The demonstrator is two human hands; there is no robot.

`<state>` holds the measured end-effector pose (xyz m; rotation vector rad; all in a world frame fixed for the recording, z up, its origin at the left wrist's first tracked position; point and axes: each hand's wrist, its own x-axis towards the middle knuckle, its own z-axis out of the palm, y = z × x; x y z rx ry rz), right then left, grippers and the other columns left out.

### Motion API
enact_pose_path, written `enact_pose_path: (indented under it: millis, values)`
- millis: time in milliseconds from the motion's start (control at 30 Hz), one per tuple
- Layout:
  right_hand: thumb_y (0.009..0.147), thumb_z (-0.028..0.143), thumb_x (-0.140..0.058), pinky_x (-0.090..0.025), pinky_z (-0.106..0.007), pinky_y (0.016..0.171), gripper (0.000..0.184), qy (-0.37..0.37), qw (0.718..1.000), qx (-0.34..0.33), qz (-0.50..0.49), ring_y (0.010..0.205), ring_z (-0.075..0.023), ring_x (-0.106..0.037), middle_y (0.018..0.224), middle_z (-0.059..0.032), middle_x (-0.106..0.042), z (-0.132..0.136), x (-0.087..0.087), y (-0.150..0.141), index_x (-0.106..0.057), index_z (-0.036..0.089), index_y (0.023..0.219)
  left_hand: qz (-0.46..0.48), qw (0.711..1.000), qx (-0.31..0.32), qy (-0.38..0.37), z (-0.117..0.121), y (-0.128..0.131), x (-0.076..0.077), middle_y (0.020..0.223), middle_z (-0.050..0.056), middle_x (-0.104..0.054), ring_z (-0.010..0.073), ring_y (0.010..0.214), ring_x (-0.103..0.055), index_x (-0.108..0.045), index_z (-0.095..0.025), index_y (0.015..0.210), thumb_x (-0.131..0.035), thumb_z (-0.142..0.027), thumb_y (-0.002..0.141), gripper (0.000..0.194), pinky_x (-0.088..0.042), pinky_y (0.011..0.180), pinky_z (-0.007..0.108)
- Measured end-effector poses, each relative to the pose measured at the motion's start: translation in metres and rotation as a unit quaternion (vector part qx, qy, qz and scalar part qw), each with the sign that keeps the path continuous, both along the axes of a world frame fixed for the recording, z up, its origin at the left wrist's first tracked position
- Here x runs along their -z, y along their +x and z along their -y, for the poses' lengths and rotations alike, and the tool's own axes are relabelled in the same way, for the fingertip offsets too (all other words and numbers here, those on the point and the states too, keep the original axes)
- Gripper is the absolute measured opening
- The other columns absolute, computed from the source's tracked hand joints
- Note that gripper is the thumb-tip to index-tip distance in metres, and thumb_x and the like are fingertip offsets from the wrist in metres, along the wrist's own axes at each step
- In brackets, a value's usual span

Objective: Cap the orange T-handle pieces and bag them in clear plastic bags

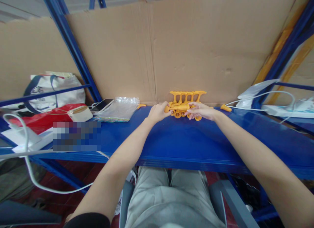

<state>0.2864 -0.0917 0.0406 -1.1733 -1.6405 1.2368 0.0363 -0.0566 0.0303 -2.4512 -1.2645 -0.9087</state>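
Between my two hands, a yellow plastic piece (pixel 181 107) with a flared round end lies level just over the blue shelf top. My left hand (pixel 159 111) pinches its left end with thumb and fingertips. At its right end, the fingers of my right hand (pixel 201 111) are closed around it. Directly behind stands a row of similar yellow pieces (pixel 187 94), their tops by the cardboard and their round, hollow ends (pixel 198 117) facing me. My fingers and the held piece hide part of this row.
A loose yellow piece (pixel 226 108) lies to the right, beside a white cable (pixel 241 107). Left of my hands are a stack of clear plastic bags (pixel 120 110), a phone (pixel 103 105) and a white-and-tan box (pixel 80 114). Cardboard (pixel 191 48) walls the back; blue posts (pixel 71 48) frame the shelf (pixel 186 143).
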Motion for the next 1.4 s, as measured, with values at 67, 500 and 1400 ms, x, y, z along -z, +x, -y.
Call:
enact_pose_path:
  millis: [67, 500, 1400]
  values:
    - [0.086, 0.023, -0.07, -0.054, -0.023, 0.059, 0.021, 0.005, 1.0, 0.002, -0.005, 0.06, -0.0121, -0.067, 0.082, -0.0051, -0.074, -0.001, 0.0, 0.0, -0.055, 0.02, 0.101, 0.001, 1.0, 0.008, 0.013, -0.002, -0.001, 0.001, 0.09, 0.007, -0.075, 0.0213, 0.084, -0.071, -0.061, -0.019, 0.105, -0.067, -0.039, 0.083, 0.03, -0.048, 0.068, 0.025]
    - [0.087, 0.044, -0.068, -0.051, -0.023, 0.049, 0.029, 0.027, 1.0, 0.002, 0.006, 0.049, -0.0125, -0.061, 0.062, -0.0041, -0.069, 0.004, -0.002, -0.006, -0.055, 0.02, 0.077, 0.025, 0.999, 0.021, 0.011, -0.005, -0.002, 0.003, 0.09, 0.006, -0.074, 0.0203, 0.083, -0.07, -0.06, -0.021, 0.1, -0.068, -0.039, 0.083, 0.027, -0.047, 0.068, 0.025]
    - [0.095, 0.044, -0.04, -0.042, -0.03, 0.071, 0.029, 0.408, 0.838, 0.224, 0.286, 0.072, -0.0221, -0.059, 0.069, -0.0051, -0.059, 0.008, 0.009, -0.031, -0.053, 0.023, 0.081, 0.134, 0.987, 0.09, -0.02, -0.002, 0.007, 0.005, 0.058, -0.006, -0.061, 0.0096, 0.053, -0.054, -0.058, -0.02, 0.083, -0.072, -0.041, 0.076, 0.026, -0.037, 0.054, 0.02]
